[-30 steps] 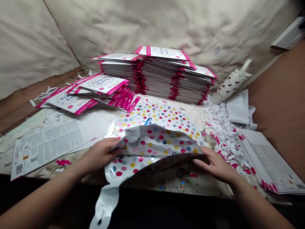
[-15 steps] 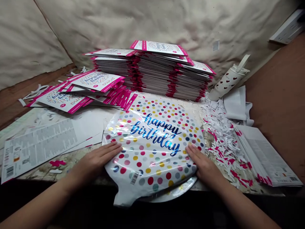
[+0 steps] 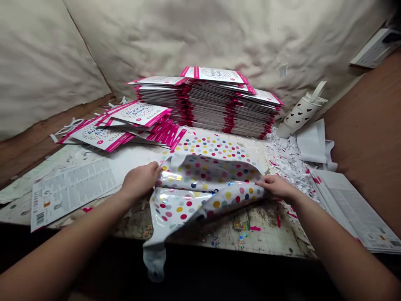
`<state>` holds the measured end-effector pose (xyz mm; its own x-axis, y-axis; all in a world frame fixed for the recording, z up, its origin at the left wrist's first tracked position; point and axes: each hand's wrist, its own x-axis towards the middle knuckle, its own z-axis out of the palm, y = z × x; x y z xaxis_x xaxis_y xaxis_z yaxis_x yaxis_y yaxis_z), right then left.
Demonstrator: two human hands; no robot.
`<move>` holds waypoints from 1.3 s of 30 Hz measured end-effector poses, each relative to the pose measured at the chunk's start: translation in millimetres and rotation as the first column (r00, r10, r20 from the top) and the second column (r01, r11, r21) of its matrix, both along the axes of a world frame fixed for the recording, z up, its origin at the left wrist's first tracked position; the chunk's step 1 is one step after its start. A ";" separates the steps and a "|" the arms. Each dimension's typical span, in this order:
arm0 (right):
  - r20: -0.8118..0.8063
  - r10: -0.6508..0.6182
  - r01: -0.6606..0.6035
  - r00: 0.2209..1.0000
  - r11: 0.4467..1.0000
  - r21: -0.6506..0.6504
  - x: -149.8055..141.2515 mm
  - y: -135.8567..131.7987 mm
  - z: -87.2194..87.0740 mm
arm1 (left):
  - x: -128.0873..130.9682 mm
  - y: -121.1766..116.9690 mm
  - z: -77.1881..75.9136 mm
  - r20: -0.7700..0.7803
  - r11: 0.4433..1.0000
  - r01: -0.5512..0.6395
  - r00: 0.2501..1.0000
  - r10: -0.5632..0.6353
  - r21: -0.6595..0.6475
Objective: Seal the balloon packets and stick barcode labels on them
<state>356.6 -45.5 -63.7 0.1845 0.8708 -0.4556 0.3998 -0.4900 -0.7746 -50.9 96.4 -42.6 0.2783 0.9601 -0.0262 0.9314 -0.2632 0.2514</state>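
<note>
A white foil balloon [image 3: 184, 205] with coloured dots lies bent and creased on the table in front of me, its tail hanging over the front edge. My left hand [image 3: 142, 177] pinches the balloon's left edge. On the other side my right hand [image 3: 277, 186] grips its right edge between thumb and fingers. The near part is folded up and over, so most of the blue lettering is hidden. Behind the fold, more dotted foil [image 3: 213, 146] lies flat on the table.
Tall stacks of pink-edged packets [image 3: 203, 104] stand at the back. A loose pile of packets [image 3: 125, 121] and a printed card [image 3: 72, 190] lie left. To the right are paper scraps [image 3: 288, 156], a heart-patterned tumbler [image 3: 300, 115] and a stack of cards [image 3: 354, 209].
Both hands lay flat on the spread balloon; now they hold its side edges. The near part has been lifted and folded away from me, baring the table's front. The view has shifted slightly.
</note>
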 end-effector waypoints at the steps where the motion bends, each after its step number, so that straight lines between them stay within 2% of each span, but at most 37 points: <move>1: -0.009 -0.012 0.011 1.000 1.000 -0.017 0.6 3.5 0.5 | 5.8 -8.9 1.4 0.010 0.993 0.023 1.000 -0.025 0.115; 2: -0.019 -0.026 0.026 0.999 0.999 -0.031 1.1 5.3 0.8 | 10.0 -20.9 2.4 0.031 0.971 0.095 0.994 -0.104 0.219; 3: -0.031 -0.040 0.039 0.999 0.998 -0.042 1.7 5.6 1.0 | 12.7 -35.2 3.1 0.050 0.934 0.219 0.969 -0.242 0.282; 4: -0.046 -0.055 0.053 0.997 0.997 -0.050 2.4 4.8 1.1 | 13.9 -50.5 3.3 0.061 0.877 0.384 0.907 -0.417 0.288; 5: -0.065 -0.071 0.068 0.995 0.996 -0.053 3.4 3.6 1.1 | 13.8 -65.5 3.1 0.064 0.790 0.567 0.802 -0.594 0.231; 6: -0.085 -0.090 0.086 0.992 0.995 -0.051 4.5 2.4 1.0 | 12.7 -79.1 2.8 0.072 0.681 0.719 0.679 -0.731 0.138; 7: -0.105 -0.114 0.110 0.988 0.993 -0.041 5.8 1.5 0.9 | 10.9 -90.4 2.5 0.070 0.579 0.814 0.576 -0.815 0.043; 8: -0.123 -0.139 0.137 0.983 0.990 -0.026 7.1 1.1 0.8 | 8.8 -98.9 2.7 0.054 0.512 0.858 0.514 -0.856 -0.037; 9: -0.140 -0.162 0.163 0.977 0.987 -0.007 8.4 1.2 0.8 | 6.7 -104.5 3.7 0.032 0.486 0.869 0.491 -0.871 -0.094; 10: -0.155 -0.178 0.182 0.972 0.983 0.011 9.3 1.8 0.9 | 5.0 -107.1 5.7 0.018 0.484 0.866 0.490 -0.872 -0.130; 13: -0.199 -0.175 0.188 0.964 0.981 0.047 8.8 5.5 2.4 | 6.9 -100.9 15.8 0.068 0.482 0.854 0.502 -0.862 -0.195; 14: -0.213 -0.162 0.177 0.963 0.983 0.054 7.5 6.7 3.4 | 10.5 -95.7 18.2 0.085 0.509 0.845 0.526 -0.846 -0.162; 16: -0.243 -0.133 0.153 0.961 0.986 0.068 4.0 8.1 6.2 | 21.2 -84.0 17.1 0.055 0.623 0.782 0.624 -0.780 -0.023; 18: -0.271 -0.099 0.125 0.957 0.989 0.078 2.3 7.3 9.7 | 32.7 -73.9 7.1 -0.025 0.723 0.685 0.727 -0.686 0.088; 19: -0.271 -0.058 0.079 0.961 0.995 0.067 2.8 6.0 11.5 | 37.2 -70.4 -0.1 -0.069 0.758 0.646 0.763 -0.643 0.085; 22: -0.203 0.087 -0.090 0.975 0.996 -0.007 9.7 0.3 15.1 | 43.4 -65.8 -21.3 -0.160 0.843 0.536 0.830 -0.534 -0.035; 24: -0.140 0.100 -0.104 0.985 0.994 -0.024 15.2 -2.2 15.3 | 43.7 -64.5 -29.6 -0.192 0.882 0.464 0.861 -0.471 -0.078; 28: -0.040 -0.058 0.060 0.998 0.996 0.070 17.4 2.5 9.1 | 47.4 -57.4 -32.5 -0.200 0.902 0.425 0.880 -0.431 -0.075; 32: 0.157 -0.187 0.167 0.970 0.977 0.130 17.2 14.4 -1.3 | 56.2 -51.7 -28.5 -0.209 0.905 0.421 0.881 -0.423 -0.060; 36: 0.414 -0.278 0.224 0.867 0.959 0.175 26.3 24.7 3.1 | 60.1 -55.9 -23.5 -0.212 0.897 0.442 0.874 -0.437 -0.026; 39: 0.658 -0.264 0.155 0.705 0.963 0.220 12.5 30.4 20.5 | 57.9 -57.1 -22.7 -0.197 0.896 0.437 0.874 -0.444 -0.083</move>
<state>369.1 -15.1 -43.1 0.5804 0.8142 -0.0152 0.7420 -0.5365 -0.4020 7.0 39.3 -65.3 0.6569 0.7368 -0.1602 0.7528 -0.6529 0.0838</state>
